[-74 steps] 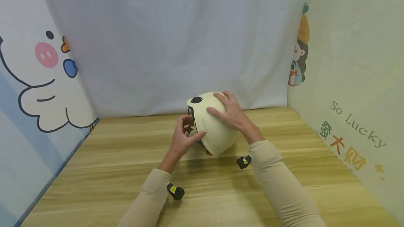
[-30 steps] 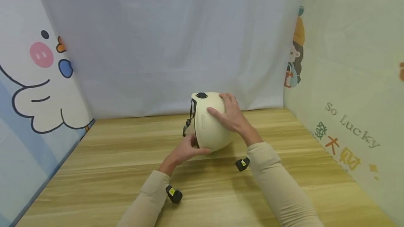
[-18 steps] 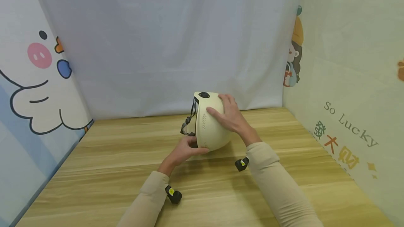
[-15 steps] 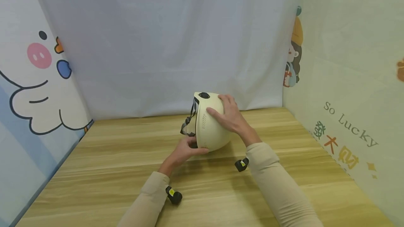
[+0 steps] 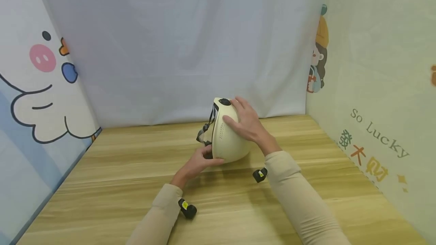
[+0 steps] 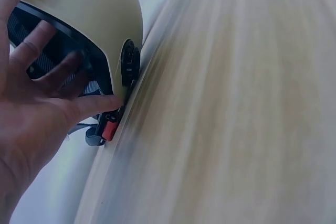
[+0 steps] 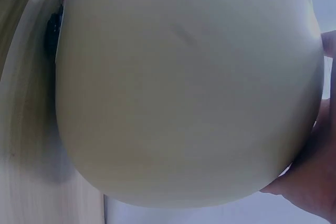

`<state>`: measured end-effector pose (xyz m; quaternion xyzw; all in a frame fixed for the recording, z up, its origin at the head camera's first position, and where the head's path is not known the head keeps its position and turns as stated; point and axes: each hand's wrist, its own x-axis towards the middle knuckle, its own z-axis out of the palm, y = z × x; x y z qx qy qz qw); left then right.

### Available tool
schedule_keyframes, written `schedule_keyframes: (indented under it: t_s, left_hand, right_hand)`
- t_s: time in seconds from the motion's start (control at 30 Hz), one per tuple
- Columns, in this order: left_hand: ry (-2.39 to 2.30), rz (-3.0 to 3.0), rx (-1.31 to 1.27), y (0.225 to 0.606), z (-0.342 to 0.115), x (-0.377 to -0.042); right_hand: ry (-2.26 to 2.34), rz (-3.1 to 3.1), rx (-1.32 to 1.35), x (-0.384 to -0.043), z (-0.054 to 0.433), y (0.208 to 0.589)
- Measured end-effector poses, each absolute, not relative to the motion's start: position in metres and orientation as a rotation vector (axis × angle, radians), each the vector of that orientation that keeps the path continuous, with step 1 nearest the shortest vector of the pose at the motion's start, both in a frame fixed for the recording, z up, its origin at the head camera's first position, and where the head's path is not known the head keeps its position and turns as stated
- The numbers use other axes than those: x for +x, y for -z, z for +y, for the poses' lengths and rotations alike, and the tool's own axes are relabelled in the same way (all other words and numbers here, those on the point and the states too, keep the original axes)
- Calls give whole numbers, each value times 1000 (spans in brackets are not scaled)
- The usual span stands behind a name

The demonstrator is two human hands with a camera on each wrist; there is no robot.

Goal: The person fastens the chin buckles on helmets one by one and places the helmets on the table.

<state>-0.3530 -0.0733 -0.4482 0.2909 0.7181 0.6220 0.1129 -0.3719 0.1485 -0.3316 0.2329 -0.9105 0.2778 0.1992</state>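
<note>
Helmet (image 5: pixel 229 143): one, held by two hands (image 5: pixel 197 163) (image 5: pixel 248 123).

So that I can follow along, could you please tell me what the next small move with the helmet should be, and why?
Probably tip the helmet rim-down toward the table: it lies on its side, the left hand straddles its edge with fingers inside, and the right hand spreads over the outside, so both seem well placed to turn it.

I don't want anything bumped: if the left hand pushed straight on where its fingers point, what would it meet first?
Most likely the dark inside of the helmet: the fingers of the left hand reach into it. How much room lies ahead of them is hard to judge.
</note>
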Motion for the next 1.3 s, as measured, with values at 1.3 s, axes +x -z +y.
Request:
schedule_keyframes:
  t_s: [1.3]
  left_hand:
    - [-1745,2548,375,449,-73,-360]
  right_hand:
    - [-789,-2588,615,-375,151,330]
